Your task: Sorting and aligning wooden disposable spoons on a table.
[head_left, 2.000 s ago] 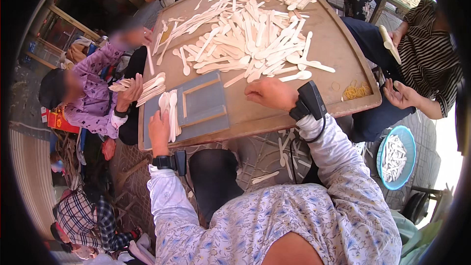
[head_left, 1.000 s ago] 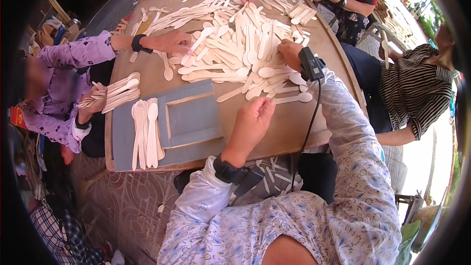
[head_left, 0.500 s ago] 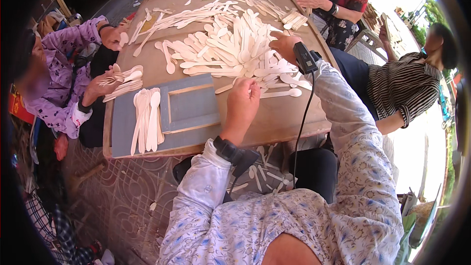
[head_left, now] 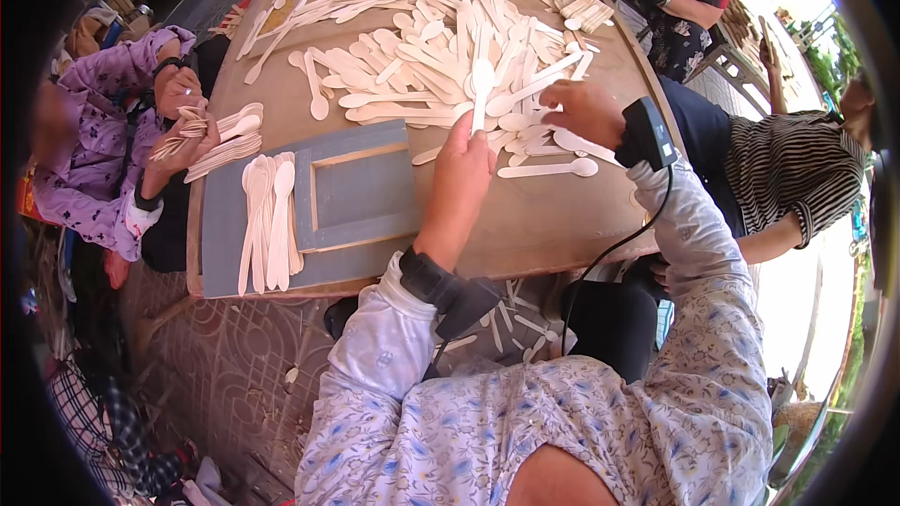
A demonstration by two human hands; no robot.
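My left hand (head_left: 462,173) pinches one wooden spoon (head_left: 480,92) by its handle, bowl end pointing away over the big pile of spoons (head_left: 441,47) on the table (head_left: 525,215); fingers closed narrow round the handle, thumb side hidden, so exact grip unclear; my right hand (head_left: 583,111) lies on the near right edge of the pile, fingers curled loosely down onto spoons; cannot tell if it grips one or just touches; to do this well, I judge: lift the held spoon straight clear so neighbours don't drag along, keep the pinch low on the handle, check the bowl for cracks; sorted spoons (head_left: 267,215) lie side by side on the grey board (head_left: 366,192) to my left, well apart from the pile; another person's hands (head_left: 183,126) hold a bundle at the left table edge.
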